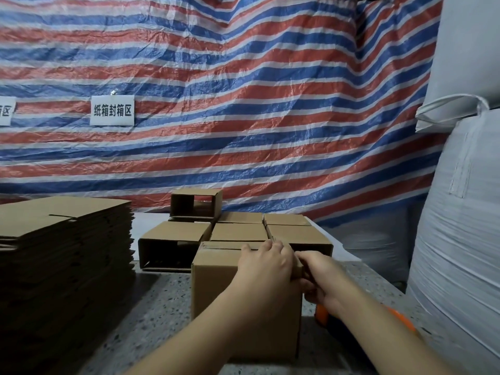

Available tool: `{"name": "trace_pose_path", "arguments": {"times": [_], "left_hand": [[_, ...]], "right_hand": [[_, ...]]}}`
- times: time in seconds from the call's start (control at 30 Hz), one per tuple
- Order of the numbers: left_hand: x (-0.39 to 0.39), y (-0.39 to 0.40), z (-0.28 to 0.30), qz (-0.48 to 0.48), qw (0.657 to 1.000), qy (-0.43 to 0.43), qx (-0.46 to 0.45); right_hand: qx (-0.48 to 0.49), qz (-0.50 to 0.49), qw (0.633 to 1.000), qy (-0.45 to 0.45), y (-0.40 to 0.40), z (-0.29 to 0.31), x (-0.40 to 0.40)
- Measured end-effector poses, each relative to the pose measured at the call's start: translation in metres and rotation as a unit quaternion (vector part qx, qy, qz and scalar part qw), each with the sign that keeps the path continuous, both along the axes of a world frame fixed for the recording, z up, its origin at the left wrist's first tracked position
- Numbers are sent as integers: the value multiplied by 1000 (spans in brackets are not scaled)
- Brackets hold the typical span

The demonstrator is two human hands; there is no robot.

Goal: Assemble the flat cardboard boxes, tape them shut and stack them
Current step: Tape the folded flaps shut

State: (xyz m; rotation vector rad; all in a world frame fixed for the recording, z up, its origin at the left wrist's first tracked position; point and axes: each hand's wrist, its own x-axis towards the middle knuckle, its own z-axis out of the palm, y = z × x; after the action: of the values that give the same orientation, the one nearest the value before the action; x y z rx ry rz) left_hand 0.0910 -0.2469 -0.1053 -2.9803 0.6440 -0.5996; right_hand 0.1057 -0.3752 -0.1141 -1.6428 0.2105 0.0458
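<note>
- Box (216, 288) in work is standing on the speckled surface (159, 301), just in front of the finished group.
- Left hand (266, 262) is lying curled over its top right edge; right hand (315, 277) is gripping that corner.
- Several assembled boxes (239, 231) are sitting behind, some open-ended.
- Tall flat stack (62, 239) is waiting, so most work appears left.

Pretty dim down low; the stack of flat cardboard (65, 255) at 8 o'clock sinks into heavy shadow, and so does the countertop (162, 301) beside it; the striped tarp (243, 90) up at 12 is lit more evenly, with faint sheen on its wrinkles; wide-angle bending curves the stripes toward the edges; everything looks a bit soft and smeary.
</note>
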Motion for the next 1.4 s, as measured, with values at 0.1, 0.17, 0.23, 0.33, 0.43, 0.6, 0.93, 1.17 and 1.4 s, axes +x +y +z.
{"name": "trace_pose_path", "arguments": {"times": [0.1, 0.17, 0.23, 0.33, 0.43, 0.6, 0.93, 1.17, 1.4], "left_hand": [[0, 0, -2, 2, 1000, -2, 3], [-1, 0, -3, 2, 1000, -9, -1], [-2, -1, -4, 0, 1000, -16, -8], [-3, -2, -3, 1, 1000, -20, -6], [-3, -1, -3, 0, 1000, -23, 11], [0, 1, 0, -8, 998, -25, 55], [-1, 2, 1, -24, 1000, -17, 9], [-1, 16, 15, -74, 979, 62, -180], [3, 20, 11, -72, 981, 51, -175]], "right_hand": [[29, 17, 999, 34, 1, -19, -1], [9, 29, 999, 41, -4, -27, -1], [-42, 10, 999, 16, -9, -22, 1], [-88, -45, 988, -116, -15, -9, 6], [-23, 62, 984, -164, -6, 3, -1], [12, 138, 984, -112, 4, -6, -8], [-26, 125, 991, -39, -4, -20, -7], [42, 112, 983, -139, 7, -2, 0], [102, 135, 982, -88, 7, -18, -3]]}}
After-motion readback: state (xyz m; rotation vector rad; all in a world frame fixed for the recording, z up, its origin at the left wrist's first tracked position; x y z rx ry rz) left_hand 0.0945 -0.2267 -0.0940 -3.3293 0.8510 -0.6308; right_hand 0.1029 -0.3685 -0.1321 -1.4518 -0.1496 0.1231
